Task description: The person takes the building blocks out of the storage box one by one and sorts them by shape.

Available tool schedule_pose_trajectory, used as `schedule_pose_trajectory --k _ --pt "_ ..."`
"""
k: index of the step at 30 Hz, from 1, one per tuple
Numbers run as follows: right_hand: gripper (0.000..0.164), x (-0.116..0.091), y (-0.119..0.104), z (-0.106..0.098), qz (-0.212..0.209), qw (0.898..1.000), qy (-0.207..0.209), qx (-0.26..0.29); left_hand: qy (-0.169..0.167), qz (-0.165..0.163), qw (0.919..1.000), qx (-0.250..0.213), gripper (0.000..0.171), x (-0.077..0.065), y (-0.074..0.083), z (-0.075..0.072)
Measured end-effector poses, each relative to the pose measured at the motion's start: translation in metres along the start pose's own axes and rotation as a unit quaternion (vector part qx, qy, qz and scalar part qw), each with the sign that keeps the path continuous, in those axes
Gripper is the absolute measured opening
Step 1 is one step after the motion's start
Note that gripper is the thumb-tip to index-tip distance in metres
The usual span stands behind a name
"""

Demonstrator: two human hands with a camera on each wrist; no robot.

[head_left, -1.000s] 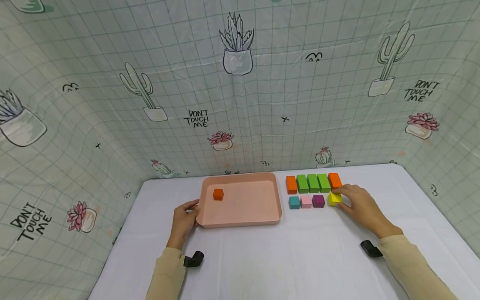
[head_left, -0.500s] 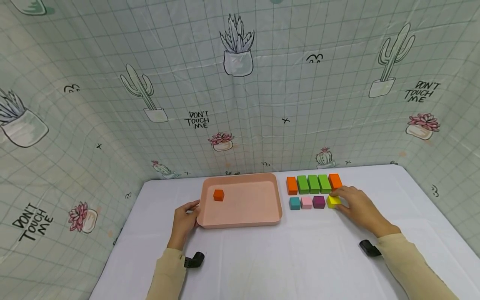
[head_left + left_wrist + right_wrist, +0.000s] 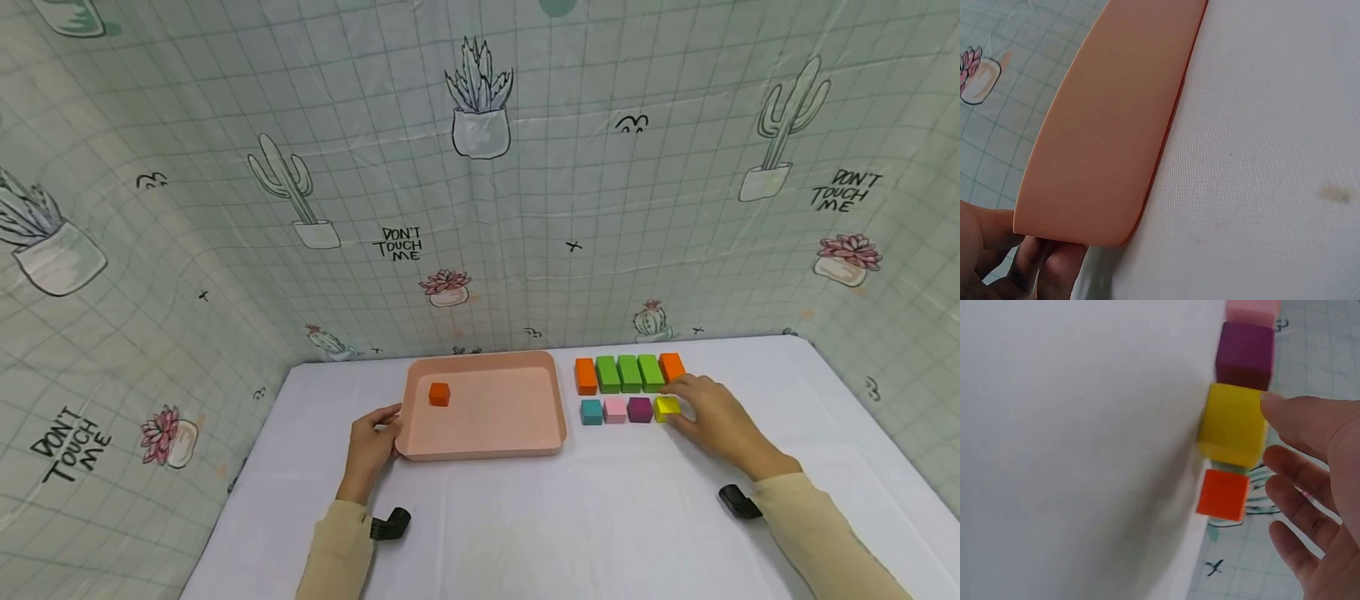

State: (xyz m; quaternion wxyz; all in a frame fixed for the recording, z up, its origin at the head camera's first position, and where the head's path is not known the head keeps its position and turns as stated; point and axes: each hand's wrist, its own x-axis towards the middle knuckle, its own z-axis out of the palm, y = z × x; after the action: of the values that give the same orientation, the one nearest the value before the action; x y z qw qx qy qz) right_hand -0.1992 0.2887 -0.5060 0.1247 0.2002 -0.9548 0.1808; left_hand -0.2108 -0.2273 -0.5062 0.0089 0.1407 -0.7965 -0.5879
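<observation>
A yellow cube (image 3: 667, 408) stands at the right end of the front row of blocks. My right hand (image 3: 712, 417) is beside it; in the right wrist view the thumb tip meets the cube's edge (image 3: 1232, 425) while the other fingers lie spread and loosely bent, apart from it. To its left are a purple cube (image 3: 640, 409), a pink cube (image 3: 615, 409) and a teal cube (image 3: 592, 411). At the left side of the pink tray (image 3: 502, 408), my left hand (image 3: 371, 442) touches the outer wall with its fingertips. An orange cube (image 3: 439, 394) sits inside the tray.
Behind the cubes stands a back row: several green blocks (image 3: 630, 374) between a left orange block (image 3: 586, 377) and a right orange block (image 3: 672, 367). A patterned cloth (image 3: 525, 208) rises at the rear of the white table (image 3: 525, 525).
The yellow cube has slid slightly left toward the purple cube, and my right hand's fingers have come away from its top. My left hand stays at the tray. The head view has tilted slightly.
</observation>
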Motion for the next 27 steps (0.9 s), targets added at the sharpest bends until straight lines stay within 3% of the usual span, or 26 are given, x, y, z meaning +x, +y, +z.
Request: schedule_pose_trajectory --k 6,12,27 --pt "0.037 0.01 -0.02 -0.007 -0.031 0.999 0.033 0.003 0.001 0.006 0.9999 -0.01 0.033 0.002 -0.002 0.001" --pt "0.035 0.031 -0.049 -0.004 -0.088 0.994 0.064 0.019 0.002 0.011 0.9998 -0.016 0.033 0.002 -0.002 0.002" --pt "0.04 0.09 -0.125 0.031 -0.182 0.983 0.024 0.029 -0.003 0.012 0.9999 -0.008 0.032 -0.003 0.002 -0.001"
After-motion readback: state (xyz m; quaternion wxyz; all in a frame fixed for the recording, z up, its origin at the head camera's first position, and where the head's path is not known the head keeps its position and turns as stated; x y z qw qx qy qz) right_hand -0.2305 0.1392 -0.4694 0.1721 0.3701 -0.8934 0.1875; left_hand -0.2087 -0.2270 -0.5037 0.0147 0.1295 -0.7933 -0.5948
